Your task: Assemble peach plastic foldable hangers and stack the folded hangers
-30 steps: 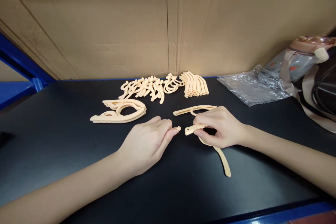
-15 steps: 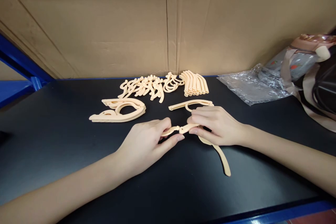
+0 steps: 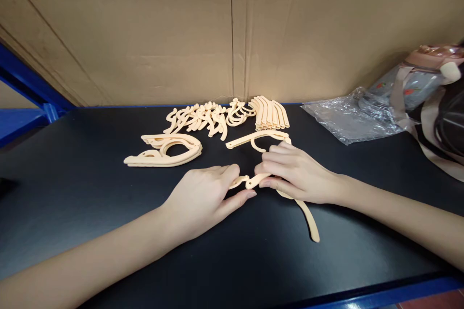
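Near the middle of a smooth black tabletop [image 3: 232, 265], two bare hands face each other. The left hand [image 3: 206, 198] has its fingers curled on a short, curved cream plastic piece [image 3: 238, 182], with the thumb stretched out below it. The right hand [image 3: 297, 171] is clamped on a cream plastic arm with a hole near its end [image 3: 256, 181], gripped between thumb and fingers. The ends of these two parts meet or nearly meet between the hands; whether they are joined, I cannot tell.

Just beyond the right fingers lies a long, gently bent cream plastic bar [image 3: 246, 140] with a curved loop; below that hand, a flat, curved cream strip [image 3: 309, 222] reaches toward the near edge. Beyond the left hand lie folded cream plastic frames with rounded openings [image 3: 186, 157], stacked together. Farther back are a loose heap of small S-shaped cream pieces [image 3: 203, 118] and, to its right, a neat row of curved cream arms [image 3: 270, 113]. A crinkled clear plastic bag [image 3: 340, 116] lies at the right.
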Demonstrator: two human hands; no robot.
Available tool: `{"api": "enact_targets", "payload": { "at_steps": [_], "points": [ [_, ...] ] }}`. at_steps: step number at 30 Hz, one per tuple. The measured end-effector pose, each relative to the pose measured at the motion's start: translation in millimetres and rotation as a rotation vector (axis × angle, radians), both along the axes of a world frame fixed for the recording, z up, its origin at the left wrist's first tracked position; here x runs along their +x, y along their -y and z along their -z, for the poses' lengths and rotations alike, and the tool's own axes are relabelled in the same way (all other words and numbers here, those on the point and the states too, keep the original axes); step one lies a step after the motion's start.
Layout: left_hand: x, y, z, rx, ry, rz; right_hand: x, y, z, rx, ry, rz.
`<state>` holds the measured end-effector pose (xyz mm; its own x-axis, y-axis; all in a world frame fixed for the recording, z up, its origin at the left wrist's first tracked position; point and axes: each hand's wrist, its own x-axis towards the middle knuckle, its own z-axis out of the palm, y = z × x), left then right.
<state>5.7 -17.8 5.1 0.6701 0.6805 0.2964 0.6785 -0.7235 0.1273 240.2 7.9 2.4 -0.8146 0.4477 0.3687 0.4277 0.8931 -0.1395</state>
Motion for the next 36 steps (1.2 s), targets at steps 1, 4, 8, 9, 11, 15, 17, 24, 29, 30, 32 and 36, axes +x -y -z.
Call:
{"api": "enact_targets", "payload": {
  "at_steps": [1,4,8,9,11,15,17,24,29,30,32,36],
  "points": [
    [-0.3,-0.4,0.7,0.016,0.007,0.014,-0.5,0.3,-0.2,0.007,-0.002,0.000],
    [-1.3,-1.9,4.2,0.033,0.022,0.039,-1.3,0.3,-0.4,0.006,-0.006,0.007],
    [-1.9,-2.8,6.7,0.028,0.007,0.030,-1.1,-0.4,-0.2,-0.026,-0.013,0.007],
    [-1.9,-2.9,6.9,0.031,0.001,0.026,-1.0,-0.4,-0.1,-0.037,-0.019,0.007],
    [-1.8,-3.2,7.5,0.040,-0.008,0.026,-0.7,-0.3,0.0,-0.063,-0.035,0.011],
    [-2.6,-4.0,10.1,0.085,-0.006,0.034,-0.7,-0.2,0.0,-0.078,-0.045,0.019],
    [-2.9,-3.9,10.5,0.088,-0.015,0.031,-0.7,-0.3,0.1,-0.064,-0.031,0.025],
    [0.1,1.8,1.9,0.152,-0.107,0.039,-0.6,-0.1,1.0,-0.017,-0.009,0.025],
    [1.3,3.9,-0.6,0.323,-0.150,0.064,-1.0,0.2,1.4,-0.023,-0.015,0.016],
    [1.4,4.0,-1.3,0.351,-0.162,0.068,-0.9,0.3,1.5,-0.031,-0.016,0.016],
    [1.6,4.1,-3.0,0.403,-0.188,0.072,-0.5,0.5,1.8,-0.038,-0.015,0.017],
    [1.0,4.0,-5.7,0.452,-0.236,0.075,0.0,0.4,2.0,-0.066,-0.018,0.026]
  ]
}}
